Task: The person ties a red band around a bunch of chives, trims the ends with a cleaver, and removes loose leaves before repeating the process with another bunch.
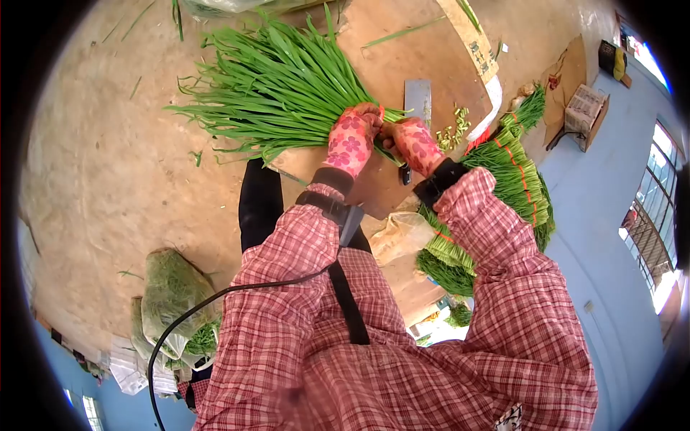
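A large bunch of long green chives (287,86) fans out to the upper left, its stem ends toward me. My left hand (353,136), in a pink floral covering, is closed around the bunch near those ends. Close beside it, my right hand (415,142) has its fingers bent and pinched together at the stem ends; what they hold is hidden. Beyond the right hand lies a knife with a broad blade (417,99), its dark handle (406,174) partly showing below that hand. Short cut stem pieces (454,128) are scattered right of the blade.
Banded chive bundles (514,169) are piled at the right, near red strips (477,141). A pale strap with printing (471,39) curves along the board. Filled plastic bags (172,302) stand at the lower left. A crate (586,108) sits near the blue wall (582,237).
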`<state>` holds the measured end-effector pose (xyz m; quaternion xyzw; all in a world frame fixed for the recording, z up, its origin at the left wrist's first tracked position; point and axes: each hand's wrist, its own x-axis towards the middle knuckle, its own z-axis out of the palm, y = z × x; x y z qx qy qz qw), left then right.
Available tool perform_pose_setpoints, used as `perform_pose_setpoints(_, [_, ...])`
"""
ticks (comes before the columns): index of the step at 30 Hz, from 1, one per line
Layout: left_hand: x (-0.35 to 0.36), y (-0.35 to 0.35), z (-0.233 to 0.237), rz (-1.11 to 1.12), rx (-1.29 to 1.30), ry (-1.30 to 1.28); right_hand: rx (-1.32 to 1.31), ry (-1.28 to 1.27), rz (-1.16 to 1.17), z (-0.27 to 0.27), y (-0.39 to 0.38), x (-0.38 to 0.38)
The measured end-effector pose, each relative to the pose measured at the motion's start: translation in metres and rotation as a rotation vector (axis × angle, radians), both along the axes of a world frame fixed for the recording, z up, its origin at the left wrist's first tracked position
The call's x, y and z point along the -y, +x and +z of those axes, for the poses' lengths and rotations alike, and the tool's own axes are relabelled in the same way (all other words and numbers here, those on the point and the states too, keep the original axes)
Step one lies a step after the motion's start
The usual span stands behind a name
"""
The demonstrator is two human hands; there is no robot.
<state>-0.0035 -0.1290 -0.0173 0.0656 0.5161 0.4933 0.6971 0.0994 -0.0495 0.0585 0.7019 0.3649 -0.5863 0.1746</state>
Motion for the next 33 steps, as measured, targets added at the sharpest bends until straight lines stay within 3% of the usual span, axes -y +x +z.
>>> perform_pose_setpoints(3, [0.003, 0.009, -0.020, 0.018, -0.025, 0.027, 0.038, 0.819, 1.072, 0.031, 0.002, 0.002])
perform_pose_setpoints(4, [0.002, 0.010, -0.022, 0.016, -0.030, 0.024, 0.067, 0.714, 1.303, 0.038, -0.003, -0.003])
perform_pose_setpoints(7, [0.000, 0.006, -0.023, 0.027, 0.054, -0.023, -0.065, 0.673, 1.697, 0.018, -0.001, -0.018])
perform_pose_setpoints(8, [0.000, 0.005, -0.023, 0.068, 0.138, -0.030, -0.150, 0.737, 1.734, 0.014, 0.002, -0.022])
perform_pose_setpoints(9, [0.002, 0.006, -0.021, 0.104, 0.227, -0.041, -0.046, 0.653, 1.580, 0.012, 0.001, -0.018])
perform_pose_setpoints(11, [0.007, -0.004, 0.001, -0.103, -0.450, 0.293, 0.152, 0.471, 1.263, 0.010, -0.005, -0.006])
perform_pose_setpoints(12, [0.007, -0.009, 0.007, -0.204, -0.791, 0.459, 0.161, 0.474, 0.962, -0.017, 0.010, 0.001])
perform_pose_setpoints(14, [0.010, 0.004, -0.017, -0.144, -0.564, 0.268, -0.178, 0.333, 0.757, -0.063, 0.041, 0.005])
perform_pose_setpoints(16, [0.004, 0.006, -0.014, 0.004, -0.185, 0.102, -0.242, 0.401, 0.677, -0.052, 0.035, 0.002])
perform_pose_setpoints(18, [-0.001, 0.003, -0.003, 0.248, 0.345, -0.066, -0.053, 0.659, 0.741, -0.006, 0.017, -0.002])
perform_pose_setpoints(19, [0.002, 0.002, -0.006, 0.073, -0.034, 0.079, 0.046, 0.787, 0.769, 0.013, 0.008, -0.004])
perform_pose_setpoints(20, [0.007, 0.002, -0.011, -0.108, -0.411, 0.225, 0.008, 0.909, 1.121, 0.022, 0.006, -0.005])
perform_pose_setpoints(21, [0.008, 0.000, -0.012, -0.291, -0.791, 0.371, 0.008, 0.846, 1.283, 0.022, 0.007, -0.007])
perform_pose_setpoints(24, [-0.001, 0.002, -0.016, 0.143, 0.380, -0.055, 0.002, 0.642, 1.692, 0.014, -0.002, -0.021])
perform_pose_setpoints(27, [0.009, 0.000, -0.019, -0.220, -0.463, 0.266, -0.146, 0.820, 1.776, 0.011, -0.005, -0.030])
perform_pose_setpoints(28, [0.008, -0.006, -0.007, -0.245, -0.541, 0.260, -0.241, 0.943, 1.722, 0.007, -0.003, -0.032])
perform_pose_setpoints(33, [0.011, -0.012, 0.014, -0.330, -0.898, 0.337, -0.359, 0.797, 1.859, 0.005, -0.002, -0.049])
